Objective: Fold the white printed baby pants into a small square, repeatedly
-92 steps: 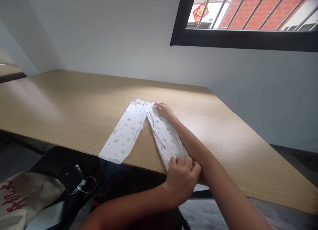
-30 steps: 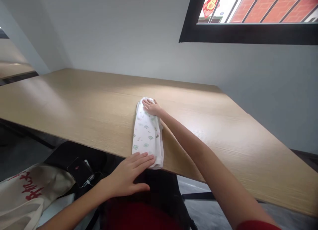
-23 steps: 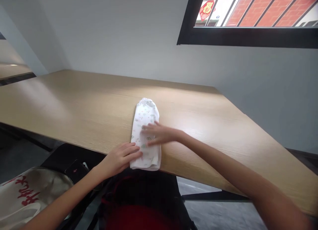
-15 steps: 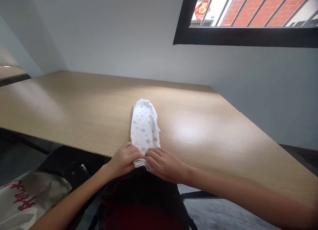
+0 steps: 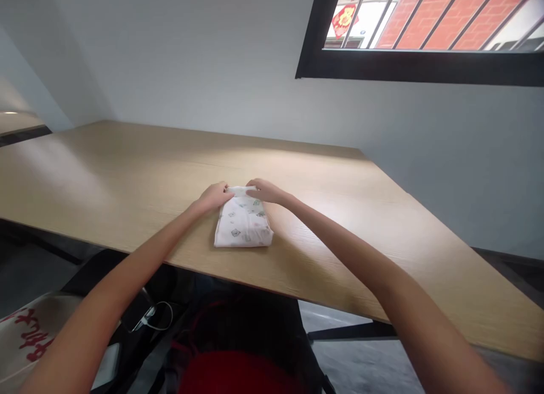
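Observation:
A small pair of white printed trousers (image 5: 243,227) lies folded into a short packet on the wooden table (image 5: 127,178), near its front edge. My left hand (image 5: 213,196) pinches the packet's far left corner. My right hand (image 5: 262,190) pinches the far right corner beside it. Both hands rest at the far end of the fold, fingers closed on the cloth.
A grey wall runs behind the table, with a dark-framed window (image 5: 420,37) at the upper right. Below the table's front edge sit a dark bag with a phone and cable (image 5: 147,314) and a white bag with red print (image 5: 25,337).
The trousers went from spread flat to folded lengthwise. Both hands then took the near end and carried it over to the far end, halving the strip.

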`<state>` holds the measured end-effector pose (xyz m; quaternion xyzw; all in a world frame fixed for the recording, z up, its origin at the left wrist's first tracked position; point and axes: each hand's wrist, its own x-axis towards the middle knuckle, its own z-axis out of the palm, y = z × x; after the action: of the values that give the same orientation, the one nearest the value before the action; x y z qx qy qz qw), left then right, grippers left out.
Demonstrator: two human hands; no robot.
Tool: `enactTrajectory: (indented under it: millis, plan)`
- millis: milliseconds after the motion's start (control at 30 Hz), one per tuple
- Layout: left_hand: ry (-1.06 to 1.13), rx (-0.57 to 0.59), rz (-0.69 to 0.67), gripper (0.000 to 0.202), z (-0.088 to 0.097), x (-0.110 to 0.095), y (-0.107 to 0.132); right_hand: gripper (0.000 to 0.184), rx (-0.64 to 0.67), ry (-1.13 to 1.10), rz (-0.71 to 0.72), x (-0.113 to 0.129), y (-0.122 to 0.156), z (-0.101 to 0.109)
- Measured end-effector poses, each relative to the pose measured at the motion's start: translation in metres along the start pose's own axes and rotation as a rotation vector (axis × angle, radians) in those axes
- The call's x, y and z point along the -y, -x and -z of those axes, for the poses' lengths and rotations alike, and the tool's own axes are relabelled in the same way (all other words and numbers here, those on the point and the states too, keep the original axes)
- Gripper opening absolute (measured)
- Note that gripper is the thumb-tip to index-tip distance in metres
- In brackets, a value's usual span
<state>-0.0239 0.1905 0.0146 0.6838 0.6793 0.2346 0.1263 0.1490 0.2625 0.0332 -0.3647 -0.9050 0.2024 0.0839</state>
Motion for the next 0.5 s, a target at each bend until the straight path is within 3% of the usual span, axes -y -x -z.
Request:
enactTrajectory:
  millis: [100,200,267,333,400,500]
  plan:
    - [-0.100,-0.106,0.001,0.027,-0.022,0.007,0.006,0.031,0.006,0.010,-0.041,-0.010,-0.009,-0.017]
    - [-0.171,-0.189,-0.074,0.033,-0.036,0.000,0.033,0.038,-0.250,0.178,-0.027,0.005,0.003,-0.039]
    - [-0.188,-0.154,-0.179,0.032,-0.043,-0.008,0.049,0.041,-0.354,0.356,0.045,0.015,0.007,-0.051]
    - [-0.192,-0.081,-0.283,0.034,-0.049,-0.014,0.065,0.042,-0.324,0.503,0.104,0.015,0.002,-0.057]
    - [-0.188,-0.018,-0.355,0.039,-0.054,-0.016,0.086,0.044,-0.284,0.598,0.079,0.006,-0.013,-0.055]
    - [-0.155,0.023,-0.424,0.044,-0.053,-0.010,0.119,0.045,-0.338,0.643,-0.003,-0.011,-0.037,-0.040]
